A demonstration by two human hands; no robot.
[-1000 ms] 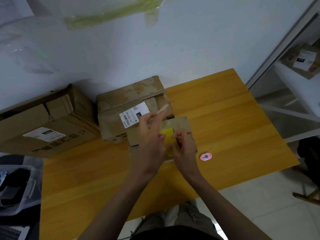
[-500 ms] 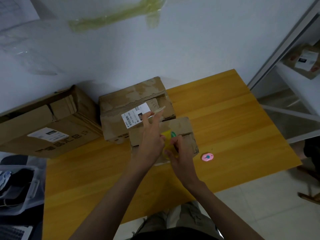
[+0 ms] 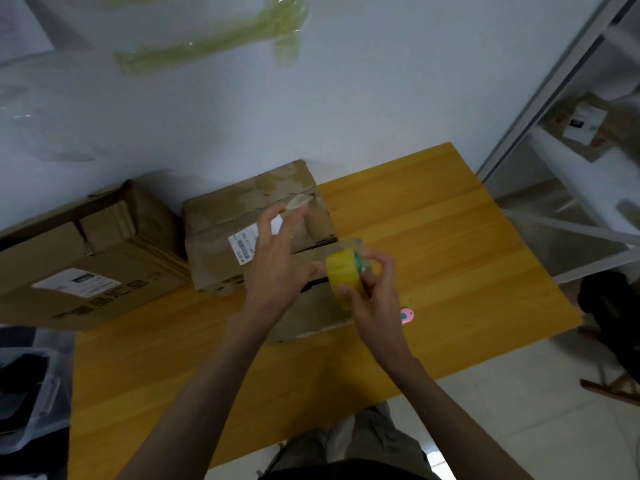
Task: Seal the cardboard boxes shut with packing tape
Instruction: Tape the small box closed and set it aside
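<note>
The yellow wooden surface (image 3: 433,237) carries three cardboard boxes. The largest box (image 3: 79,268) lies farthest left of the small box (image 3: 311,306); the labelled box (image 3: 249,220) touches its far side. Above the small box, the left hand (image 3: 277,268) pinches a pulled tape end (image 3: 297,201), other fingers released; the right hand (image 3: 375,289) has fingers clenched round the yellow tape roll (image 3: 343,271). A pink cutter (image 3: 406,315) lies just right.

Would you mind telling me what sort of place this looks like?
Probably a small home or office packing corner, not a warehouse: worn cardboard boxes with shipping labels on a wooden table, a yellow tape roll in the right hand, and a white metal shelf holding another parcel.
</note>
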